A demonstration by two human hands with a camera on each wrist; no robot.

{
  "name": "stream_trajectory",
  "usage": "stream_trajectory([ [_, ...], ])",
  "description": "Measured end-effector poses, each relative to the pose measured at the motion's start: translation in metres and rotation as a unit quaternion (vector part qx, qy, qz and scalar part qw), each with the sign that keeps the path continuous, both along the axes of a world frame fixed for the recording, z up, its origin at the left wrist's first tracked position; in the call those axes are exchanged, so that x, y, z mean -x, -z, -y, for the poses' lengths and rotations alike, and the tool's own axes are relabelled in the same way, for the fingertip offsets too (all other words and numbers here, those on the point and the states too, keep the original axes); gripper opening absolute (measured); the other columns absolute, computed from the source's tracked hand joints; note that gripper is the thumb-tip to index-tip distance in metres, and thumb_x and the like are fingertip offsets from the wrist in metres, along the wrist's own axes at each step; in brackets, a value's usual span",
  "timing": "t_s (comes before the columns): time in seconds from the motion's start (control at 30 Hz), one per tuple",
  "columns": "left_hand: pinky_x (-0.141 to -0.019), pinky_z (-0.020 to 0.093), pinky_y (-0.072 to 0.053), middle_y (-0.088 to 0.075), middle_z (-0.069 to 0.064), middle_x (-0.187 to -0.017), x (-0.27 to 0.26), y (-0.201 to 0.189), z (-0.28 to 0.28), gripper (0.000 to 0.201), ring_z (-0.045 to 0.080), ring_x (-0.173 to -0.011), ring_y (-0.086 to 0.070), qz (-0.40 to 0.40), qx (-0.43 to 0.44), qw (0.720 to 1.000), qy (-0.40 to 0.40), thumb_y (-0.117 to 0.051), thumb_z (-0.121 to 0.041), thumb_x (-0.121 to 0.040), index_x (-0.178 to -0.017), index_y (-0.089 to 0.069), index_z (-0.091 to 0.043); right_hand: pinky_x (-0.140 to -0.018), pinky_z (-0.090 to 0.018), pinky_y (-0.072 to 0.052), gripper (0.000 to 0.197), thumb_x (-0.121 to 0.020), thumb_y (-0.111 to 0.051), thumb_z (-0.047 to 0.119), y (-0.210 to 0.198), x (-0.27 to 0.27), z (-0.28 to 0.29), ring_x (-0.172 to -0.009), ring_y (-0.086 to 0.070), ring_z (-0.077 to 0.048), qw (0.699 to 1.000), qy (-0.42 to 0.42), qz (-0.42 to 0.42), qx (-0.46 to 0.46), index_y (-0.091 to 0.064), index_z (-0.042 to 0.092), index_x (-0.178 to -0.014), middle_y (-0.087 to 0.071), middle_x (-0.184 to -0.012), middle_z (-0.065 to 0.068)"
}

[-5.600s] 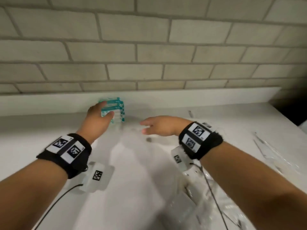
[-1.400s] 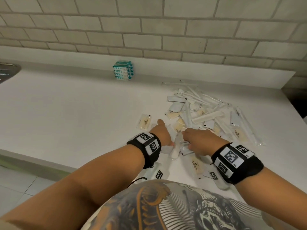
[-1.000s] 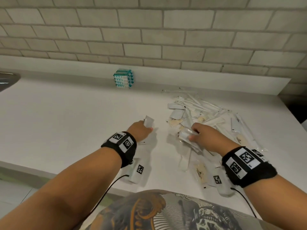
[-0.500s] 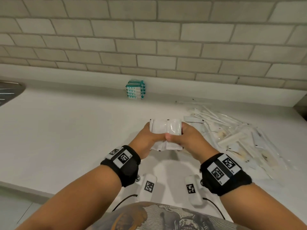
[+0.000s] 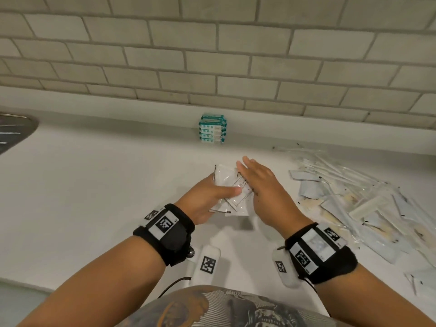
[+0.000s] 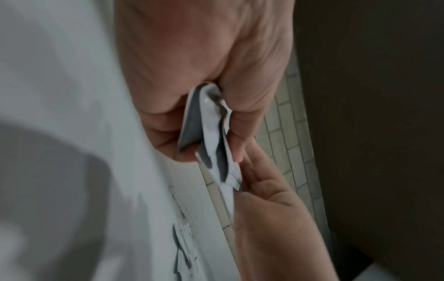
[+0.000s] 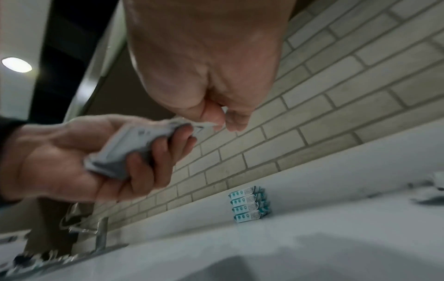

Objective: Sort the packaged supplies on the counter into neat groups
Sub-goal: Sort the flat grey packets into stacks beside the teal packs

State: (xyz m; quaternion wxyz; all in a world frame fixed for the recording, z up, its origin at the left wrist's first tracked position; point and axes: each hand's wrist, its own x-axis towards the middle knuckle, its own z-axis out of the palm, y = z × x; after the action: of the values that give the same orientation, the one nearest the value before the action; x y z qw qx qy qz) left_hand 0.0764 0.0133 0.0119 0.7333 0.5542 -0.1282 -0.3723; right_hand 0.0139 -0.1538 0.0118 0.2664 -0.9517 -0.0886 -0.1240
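Note:
My left hand (image 5: pixel 210 197) grips a small bundle of white packets (image 5: pixel 227 185) above the counter, thumb across the front. Pressed flat against the bundle's right side is my right hand (image 5: pixel 259 182), its fingers straight. The left wrist view shows the packets (image 6: pixel 209 133) squeezed between thumb and fingers, with the right hand's fingers (image 6: pixel 261 180) touching their far edge. In the right wrist view the left hand (image 7: pixel 72 161) is curled round the packets (image 7: pixel 125 150). A stack of teal-and-white boxes (image 5: pixel 212 129) stands against the back ledge. A loose pile of packaged supplies (image 5: pixel 358 204) lies to the right.
White counter (image 5: pixel 106 185) runs under a brick wall (image 5: pixel 212 55). A sink edge (image 5: pixel 14 131) shows at far left, with a tap (image 7: pixel 100 235) in the right wrist view. The counter's front edge runs at the bottom left.
Both hands took packets from the pile and brought them together at the centre. Since half a second ago the right hand has gone from gripping the bundle to lying flat against it.

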Motion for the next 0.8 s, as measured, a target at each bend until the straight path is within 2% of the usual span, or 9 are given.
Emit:
stream_trajectory([
  [0.07,-0.097,0.045,-0.050,-0.065,0.016,-0.122,-0.006,0.005,-0.005,0.051,0.034,-0.113,-0.062,0.031,-0.030,0.999,-0.019,-0.069,0.000,-0.081,-0.130,-0.053,-0.005,-0.115,-0.019,-0.017,0.085,-0.081,-0.034,-0.022,-0.004,0.002,0.000,-0.140,-0.021,-0.001,0.994,0.048,-0.019,-0.097,-0.031,0.030,-0.148,-0.026,-0.150,0.016],
  [0.17,-0.095,0.043,-0.051,-0.068,0.013,-0.116,-0.013,0.012,-0.010,0.051,0.031,-0.110,-0.065,0.068,-0.057,0.995,-0.041,-0.074,0.003,-0.078,-0.124,-0.056,-0.007,-0.105,-0.021,-0.037,0.058,-0.095,-0.041,-0.004,-0.014,0.004,0.000,-0.124,-0.044,0.002,0.961,0.126,0.015,-0.247,-0.045,0.034,-0.138,-0.045,-0.138,0.013],
  [0.27,-0.093,0.041,-0.053,-0.069,0.010,-0.114,-0.016,0.014,-0.011,0.052,0.028,-0.106,-0.066,0.112,-0.078,0.990,-0.036,-0.078,0.000,-0.074,-0.120,-0.058,-0.011,-0.084,-0.016,-0.041,0.038,-0.090,-0.065,0.024,-0.022,0.002,-0.001,-0.102,-0.052,0.000,0.980,0.104,-0.066,-0.157,-0.057,0.032,-0.126,-0.053,-0.117,0.012],
  [0.33,-0.093,0.042,-0.053,-0.069,0.008,-0.114,-0.019,0.014,-0.011,0.054,0.025,-0.105,-0.066,0.132,-0.087,0.986,-0.044,-0.081,-0.004,-0.071,-0.119,-0.059,-0.016,-0.070,-0.015,-0.038,0.020,-0.082,-0.074,0.026,-0.022,0.000,-0.004,-0.085,-0.053,-0.006,0.982,0.129,-0.092,-0.100,-0.066,0.026,-0.100,-0.055,-0.097,0.008],
  [0.4,-0.094,0.043,-0.053,-0.068,0.006,-0.116,-0.022,0.014,-0.012,0.059,0.024,-0.107,-0.066,0.134,-0.086,0.986,-0.041,-0.080,-0.010,-0.069,-0.122,-0.057,-0.020,-0.060,-0.020,-0.037,0.018,-0.081,-0.075,0.026,-0.019,0.001,-0.003,-0.071,-0.052,-0.010,0.969,0.193,-0.058,-0.140,-0.059,0.019,-0.080,-0.057,-0.081,0.005],
  [0.47,-0.096,0.042,-0.052,-0.067,0.006,-0.118,-0.024,0.014,-0.014,0.059,0.024,-0.109,-0.065,0.128,-0.081,0.988,-0.038,-0.077,-0.009,-0.070,-0.125,-0.055,-0.018,-0.057,-0.026,-0.041,0.024,-0.082,-0.074,0.027,-0.014,0.003,-0.002,-0.063,-0.052,-0.013,0.946,0.230,-0.066,-0.217,-0.053,0.016,-0.076,-0.059,-0.074,-0.002],
  [0.57,-0.096,0.044,-0.051,-0.068,0.007,-0.115,-0.022,0.016,-0.015,0.056,0.025,-0.108,-0.065,0.131,-0.076,0.988,-0.033,-0.074,-0.007,-0.070,-0.123,-0.056,-0.016,-0.063,-0.038,-0.050,0.023,-0.080,-0.076,0.026,-0.009,0.004,-0.011,-0.065,-0.058,-0.019,0.940,0.200,-0.124,-0.246,-0.054,0.022,-0.083,-0.060,-0.076,-0.005],
  [0.67,-0.095,0.049,-0.051,-0.069,0.009,-0.115,-0.018,0.017,-0.014,0.059,0.027,-0.107,-0.066,0.128,-0.066,0.989,-0.025,-0.075,-0.011,-0.068,-0.124,-0.057,-0.016,-0.061,-0.027,-0.049,0.034,-0.076,-0.079,0.022,-0.008,0.003,-0.026,-0.074,-0.064,-0.014,0.934,0.153,-0.171,-0.273,-0.057,0.025,-0.103,-0.067,-0.086,0.000],
  [0.8,-0.099,0.046,-0.049,-0.069,0.005,-0.115,-0.020,0.019,-0.014,0.048,0.023,-0.107,-0.066,0.110,-0.085,0.990,-0.020,-0.071,-0.021,-0.078,-0.124,-0.059,-0.017,-0.062,-0.024,-0.051,0.017,-0.081,-0.075,0.015,-0.008,0.001,-0.031,-0.075,-0.066,-0.015,0.914,0.160,-0.151,-0.341,-0.064,0.023,-0.091,-0.070,-0.085,0.000],
])
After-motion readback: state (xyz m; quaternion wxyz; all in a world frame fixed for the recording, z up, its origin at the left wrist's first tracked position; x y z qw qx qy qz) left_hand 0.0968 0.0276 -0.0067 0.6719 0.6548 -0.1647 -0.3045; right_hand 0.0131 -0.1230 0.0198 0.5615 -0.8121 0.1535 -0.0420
